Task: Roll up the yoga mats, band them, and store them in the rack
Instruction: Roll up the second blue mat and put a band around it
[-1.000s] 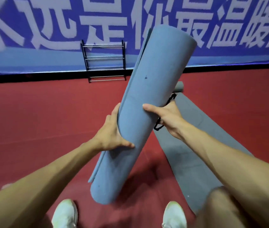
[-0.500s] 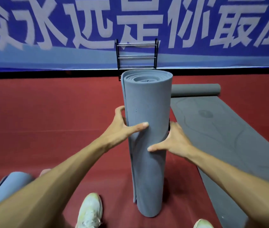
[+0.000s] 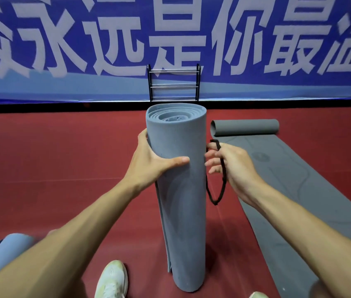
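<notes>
Head view: a rolled blue mat (image 3: 178,190) stands on end on the red floor (image 3: 52,168), straight ahead and between the two hands.
Long axis: upright, with the lower end on the floor near the shoes and the spiral end facing up.
Left hand (image 3: 153,162): grips the upper part of the roll, with the thumb across the front and the fingers round the far side.
Right hand (image 3: 232,166): just right of the roll, not touching it, holding a black band (image 3: 219,186) that hangs as a loop.
Key relation: the band is beside the roll, not around it. The roll's top is above both hands, so the loop probably has to go up and over it. The right hand is the nearer one.
Rack (image 3: 174,84): against the banner wall behind the roll, well apart.
Other mats: a grey mat (image 3: 277,179) lies partly unrolled to the right, and a second blue roll (image 3: 4,252) is at lower left.
</notes>
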A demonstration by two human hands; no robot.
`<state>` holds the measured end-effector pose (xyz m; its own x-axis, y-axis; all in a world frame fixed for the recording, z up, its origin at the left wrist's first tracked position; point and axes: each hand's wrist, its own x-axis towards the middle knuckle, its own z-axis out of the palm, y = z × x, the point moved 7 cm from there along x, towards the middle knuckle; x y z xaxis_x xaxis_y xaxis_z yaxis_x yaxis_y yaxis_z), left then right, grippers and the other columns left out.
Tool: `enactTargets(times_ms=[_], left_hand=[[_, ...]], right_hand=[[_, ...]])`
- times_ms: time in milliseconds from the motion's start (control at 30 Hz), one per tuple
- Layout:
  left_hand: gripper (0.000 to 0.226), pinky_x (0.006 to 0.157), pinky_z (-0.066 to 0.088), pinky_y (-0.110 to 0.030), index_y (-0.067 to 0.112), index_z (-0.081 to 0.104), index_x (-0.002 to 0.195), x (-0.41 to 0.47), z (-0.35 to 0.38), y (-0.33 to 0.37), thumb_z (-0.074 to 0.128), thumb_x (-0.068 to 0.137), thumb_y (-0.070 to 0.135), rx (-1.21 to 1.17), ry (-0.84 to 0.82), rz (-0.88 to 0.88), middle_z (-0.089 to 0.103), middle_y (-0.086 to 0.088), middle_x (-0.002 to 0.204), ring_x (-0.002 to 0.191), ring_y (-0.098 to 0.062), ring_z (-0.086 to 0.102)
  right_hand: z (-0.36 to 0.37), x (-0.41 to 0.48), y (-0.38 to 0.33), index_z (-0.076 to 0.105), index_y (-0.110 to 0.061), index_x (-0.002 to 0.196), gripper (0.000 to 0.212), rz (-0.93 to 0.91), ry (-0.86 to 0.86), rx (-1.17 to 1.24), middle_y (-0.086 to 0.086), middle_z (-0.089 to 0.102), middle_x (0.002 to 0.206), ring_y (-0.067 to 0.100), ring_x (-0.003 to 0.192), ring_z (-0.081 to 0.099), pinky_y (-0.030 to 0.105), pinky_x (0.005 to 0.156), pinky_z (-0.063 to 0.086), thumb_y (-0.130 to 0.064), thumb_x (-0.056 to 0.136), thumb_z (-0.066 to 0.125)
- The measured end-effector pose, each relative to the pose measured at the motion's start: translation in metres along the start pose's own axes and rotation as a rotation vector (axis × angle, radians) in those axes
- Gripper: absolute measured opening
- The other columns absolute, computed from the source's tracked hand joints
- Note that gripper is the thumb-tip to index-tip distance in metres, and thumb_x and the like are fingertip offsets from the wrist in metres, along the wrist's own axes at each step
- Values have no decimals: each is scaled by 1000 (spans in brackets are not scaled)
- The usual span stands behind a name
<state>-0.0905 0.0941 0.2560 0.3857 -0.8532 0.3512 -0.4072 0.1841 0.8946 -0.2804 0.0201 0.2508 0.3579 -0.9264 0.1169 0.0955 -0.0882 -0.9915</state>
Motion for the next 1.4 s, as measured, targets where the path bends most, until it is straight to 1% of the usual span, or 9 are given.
enactTargets(times_ms=[100, 267, 400, 567, 700, 833, 1033, 1233, 1400], left_hand=[[103, 92, 52, -33, 27, 42, 129, 1, 4, 11, 94, 43, 48, 19, -13, 65, 55, 14, 127, 115, -1, 55], [88, 87, 49, -19, 41, 43, 119, -3, 4, 24, 95, 49, 35, 44, -75, 126, 56, 23, 121, 109, 10, 53], [114, 95, 42, -15, 49, 17, 133, -6, 2, 30, 93, 48, 45, 133, -151, 156, 40, 31, 134, 119, 16, 42], [109, 98, 40, -11, 44, 17, 134, -9, 12, 35, 92, 55, 35, 94, -211, 177, 38, 23, 139, 123, 12, 41], [108, 106, 42, -34, 49, 22, 132, -8, 16, 32, 93, 51, 42, 61, -193, 174, 36, 14, 141, 131, -2, 40], [120, 107, 42, -39, 38, 25, 142, -5, 15, 32, 94, 45, 48, 53, -163, 178, 35, 12, 140, 133, -7, 37], [109, 109, 38, -39, 51, 22, 138, -16, 24, 43, 90, 54, 47, 61, -245, 170, 32, 18, 138, 134, -4, 31], [113, 101, 32, -26, 40, 20, 144, -31, 43, 62, 73, 48, 67, -23, -223, 63, 29, 14, 140, 124, 7, 27], [101, 98, 35, -24, 38, 22, 142, -34, 46, 62, 80, 61, 47, -35, -151, 67, 31, 13, 135, 123, 5, 29]], right_hand=[[-3, -2, -27, 64, -8, 117, 38, -122, 25, 68, 8, 58, 80, 18, 67, 54, 26, 57, 49, -1, 95, 34], [-13, -13, -62, 60, -28, 125, 35, -486, 151, -517, -2, 50, 101, 5, 89, 52, 17, 80, 45, -14, 95, 49], [0, -14, -81, 35, -29, 146, 57, -477, -59, -755, -2, 34, 127, 1, 115, 39, 17, 101, 35, -37, 94, 56], [36, -25, -116, 62, -20, 127, 34, -557, -275, -967, -2, 51, 130, 5, 124, 42, 20, 107, 29, -32, 102, 43], [51, -31, -112, 62, -25, 127, 40, -441, -465, -1004, -12, 53, 129, 1, 126, 40, 19, 106, 30, -29, 104, 29], [39, -23, -118, 64, -21, 124, 39, -504, -237, -830, -14, 55, 121, 3, 122, 45, 0, 89, 28, -12, 100, 34], [38, -18, -114, 44, -41, 141, 48, -562, -184, -992, -8, 50, 134, 8, 130, 40, 21, 100, 31, -27, 96, 52], [26, -21, -119, 54, -47, 130, 49, -531, 1, -952, -9, 51, 131, 10, 127, 44, 35, 105, 39, -39, 83, 67], [25, -25, -118, 59, -44, 124, 47, -509, 47, -897, -11, 57, 121, 12, 117, 52, 42, 99, 44, -42, 78, 70]])
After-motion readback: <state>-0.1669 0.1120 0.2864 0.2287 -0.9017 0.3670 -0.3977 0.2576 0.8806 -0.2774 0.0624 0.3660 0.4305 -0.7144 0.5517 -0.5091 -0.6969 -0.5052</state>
